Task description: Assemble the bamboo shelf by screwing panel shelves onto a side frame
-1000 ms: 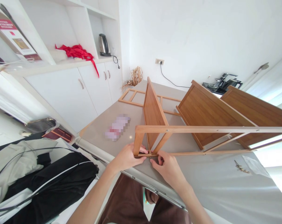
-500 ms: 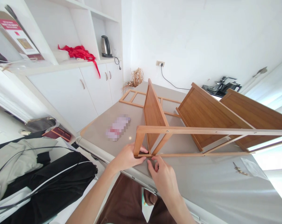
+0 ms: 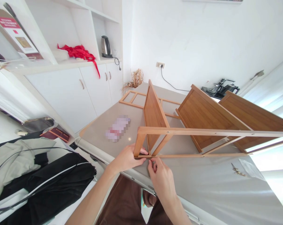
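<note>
A wooden shelf unit lies on its side on the table, its panels standing up from the lower rail. My left hand is closed around the near left corner of its frame, with the thumb along the lower rail and the fingers behind it. Just to the right, my right hand pinches a small dark screw-like piece against the outer side of that rail, below the end panel. The fingertips mostly cover this piece.
Small metal pieces and a clear plastic bag lie on the grey table at right. A blurred pinkish item is at left. Behind the unit lies a ladder-like wooden frame. Dark clothes are heaped at lower left.
My right fingers have closed in tighter and shifted slightly at the rail. My left hand keeps its hold on the corner. The view has tilted slightly.
</note>
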Tool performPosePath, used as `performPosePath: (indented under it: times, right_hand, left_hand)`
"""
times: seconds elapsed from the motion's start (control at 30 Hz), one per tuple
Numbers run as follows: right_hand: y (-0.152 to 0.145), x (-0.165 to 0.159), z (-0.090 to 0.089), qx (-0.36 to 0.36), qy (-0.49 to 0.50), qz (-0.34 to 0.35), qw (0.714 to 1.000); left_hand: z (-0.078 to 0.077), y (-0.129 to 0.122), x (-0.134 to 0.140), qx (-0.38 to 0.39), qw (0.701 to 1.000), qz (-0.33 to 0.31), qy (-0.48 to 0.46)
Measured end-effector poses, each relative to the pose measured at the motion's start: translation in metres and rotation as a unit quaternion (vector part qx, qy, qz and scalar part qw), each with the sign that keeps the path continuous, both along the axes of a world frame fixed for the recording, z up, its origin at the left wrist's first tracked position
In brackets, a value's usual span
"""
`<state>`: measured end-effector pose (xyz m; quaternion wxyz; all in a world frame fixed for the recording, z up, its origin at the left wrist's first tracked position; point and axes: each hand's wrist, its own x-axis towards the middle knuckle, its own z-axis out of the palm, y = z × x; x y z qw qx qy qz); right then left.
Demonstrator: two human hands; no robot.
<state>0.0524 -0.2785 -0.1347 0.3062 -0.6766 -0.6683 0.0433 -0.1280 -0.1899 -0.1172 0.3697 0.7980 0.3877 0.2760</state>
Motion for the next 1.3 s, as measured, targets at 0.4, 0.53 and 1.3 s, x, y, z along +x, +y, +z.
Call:
performPosePath:
  times: [0.4,0.53,1.3]
  right_hand:
    - [-0.008,0.005,0.004,-0.019,0.021,0.016,0.999]
    - [-0.011,0.006,0.001,-0.004,-0.007,0.013,1.000]
    - [-0.009,0.002,0.010,-0.022,-0.022,-0.004,1.000]
  left_hand:
    - [0.012,-0.001,-0.003,-0.046,0.999,-0.026,-0.012]
    - [0.017,0.000,-0.006,-0.057,0.997,-0.053,-0.009]
    - [0.254,-0.001,0.059,0.183,0.863,-0.067,0.465]
